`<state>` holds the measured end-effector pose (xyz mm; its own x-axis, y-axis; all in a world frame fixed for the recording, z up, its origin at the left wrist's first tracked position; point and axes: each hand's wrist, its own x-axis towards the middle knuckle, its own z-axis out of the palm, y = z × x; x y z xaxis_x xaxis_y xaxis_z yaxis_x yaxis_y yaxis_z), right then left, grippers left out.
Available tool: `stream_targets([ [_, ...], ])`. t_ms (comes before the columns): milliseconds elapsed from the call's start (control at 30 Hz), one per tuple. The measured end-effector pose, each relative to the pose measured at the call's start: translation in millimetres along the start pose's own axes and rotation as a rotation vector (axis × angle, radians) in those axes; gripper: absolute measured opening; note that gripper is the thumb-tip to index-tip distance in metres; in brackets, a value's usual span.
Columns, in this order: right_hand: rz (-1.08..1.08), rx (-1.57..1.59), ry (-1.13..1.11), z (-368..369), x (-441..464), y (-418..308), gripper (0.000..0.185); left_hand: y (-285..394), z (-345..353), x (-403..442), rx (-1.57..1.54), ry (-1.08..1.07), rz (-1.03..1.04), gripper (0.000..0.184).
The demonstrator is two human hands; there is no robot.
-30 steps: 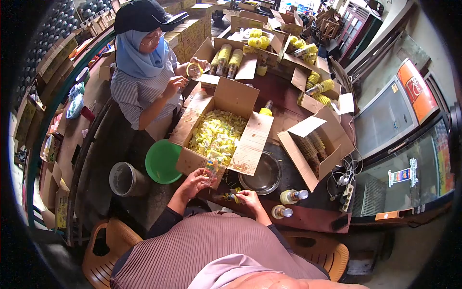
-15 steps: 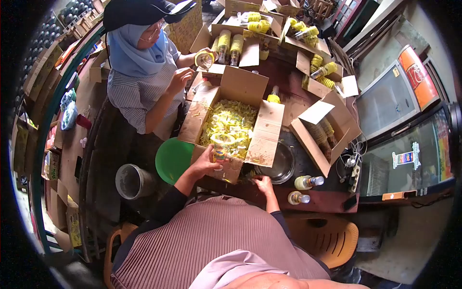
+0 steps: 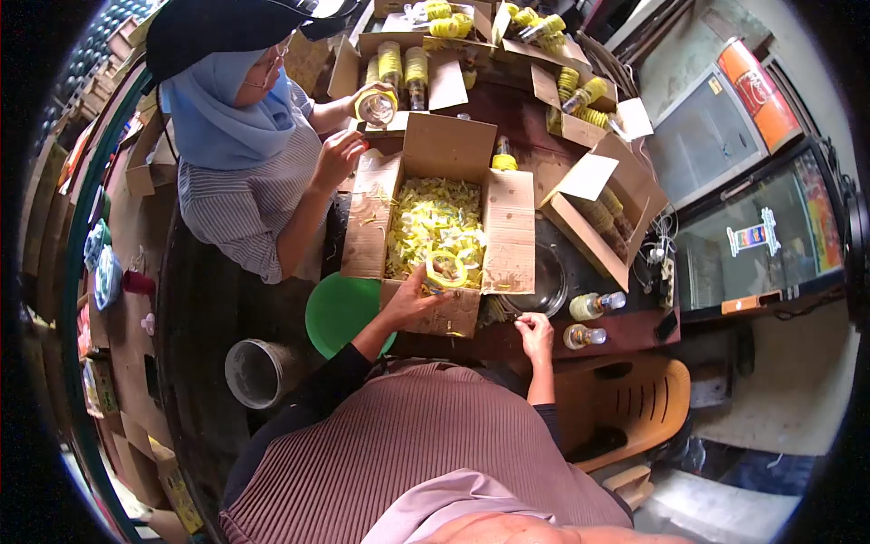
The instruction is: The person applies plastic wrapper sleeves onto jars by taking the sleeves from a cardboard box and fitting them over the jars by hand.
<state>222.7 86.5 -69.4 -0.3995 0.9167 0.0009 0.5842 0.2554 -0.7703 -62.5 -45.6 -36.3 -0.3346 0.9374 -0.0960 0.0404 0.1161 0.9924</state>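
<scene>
My left hand (image 3: 412,301) grips a clear plastic cup with a yellow rim (image 3: 460,277) at the near edge of an open cardboard box (image 3: 441,319). Inside that box lies a heap of yellow and whitish strips or scraps (image 3: 433,213). My right hand (image 3: 536,335) is just off the box's near right corner, with thumb and fingers pinched together. Whatever it may hold is too small to make out. Close to it are a round clear basin (image 3: 550,288) and two small bottles with pale contents, a farther bottle (image 3: 598,306) and a nearer bottle (image 3: 584,336).
Across to the left, a co-worker (image 3: 249,154) holds a similar yellow-rimmed cup (image 3: 376,107). Open cartons with stacked yellow-rimmed cups (image 3: 415,72) line the back, and another carton (image 3: 616,204) stands right. A green basin (image 3: 337,315), grey bucket (image 3: 256,374) and orange chair (image 3: 648,412) are nearby.
The view has shifted. My left hand still holds the cup, its rim now tipped more toward me. My right hand has drawn away from the box corner toward the right.
</scene>
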Motion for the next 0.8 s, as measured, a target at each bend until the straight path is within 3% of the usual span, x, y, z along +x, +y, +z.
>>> stream_targets([
  [33, 0.007, -0.004, -0.007, -5, -2, -13, 0.013, 0, 0, 1, 0.005, 0.014, 0.088, 0.055],
  [267, -0.163, -0.032, 0.086, -12, -6, -104, 0.008, -2, -3, 0, 0.335, -0.138, 0.046, 0.051],
  [367, -0.25, 0.001, 0.059, -3, -2, -124, 0.009, -4, 3, 0, 0.331, -0.081, 0.208, 0.05],
  [467, -0.318, -0.05, 0.04, 5, 4, -137, 0.009, 12, 1, -2, 0.285, -0.148, 0.101, 0.05],
  [600, -0.357, -0.046, -0.001, 8, 17, -134, 0.009, -2, 8, 5, 0.259, -0.098, 0.197, 0.051],
  [800, -0.307, 0.116, -0.091, 0, 38, -128, 0.008, 5, 17, 4, 0.27, -0.023, 0.226, 0.07],
])
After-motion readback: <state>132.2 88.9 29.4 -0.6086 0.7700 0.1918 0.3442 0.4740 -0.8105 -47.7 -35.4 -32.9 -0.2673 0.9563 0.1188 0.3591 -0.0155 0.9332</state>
